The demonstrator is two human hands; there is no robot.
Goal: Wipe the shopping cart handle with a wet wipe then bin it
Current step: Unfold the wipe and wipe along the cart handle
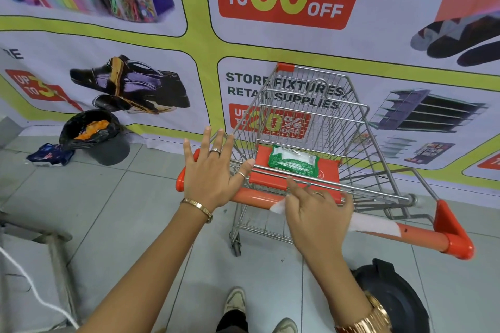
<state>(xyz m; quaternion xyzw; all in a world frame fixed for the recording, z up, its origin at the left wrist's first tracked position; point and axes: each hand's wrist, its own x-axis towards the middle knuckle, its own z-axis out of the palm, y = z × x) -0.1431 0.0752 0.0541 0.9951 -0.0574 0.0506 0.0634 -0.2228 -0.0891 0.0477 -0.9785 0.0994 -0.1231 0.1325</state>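
A wire shopping cart [311, 116] with an orange handle [422, 235] stands in front of me. A white wet wipe [374, 224] is spread along the handle. My right hand [316, 213] lies flat on the wipe, pressing it to the bar, with white showing on both sides of the hand. My left hand [212, 170] hovers over the handle's left end with fingers spread and holds nothing. A green pack of wipes [293, 161] lies on the orange child seat.
A grey bin [100, 138] lined with a black bag holding orange rubbish stands at the left by the banner wall. A blue wrapper [50, 155] lies on the floor beside it. A dark round lid [392, 297] sits at lower right. A metal frame [54, 251] is at left.
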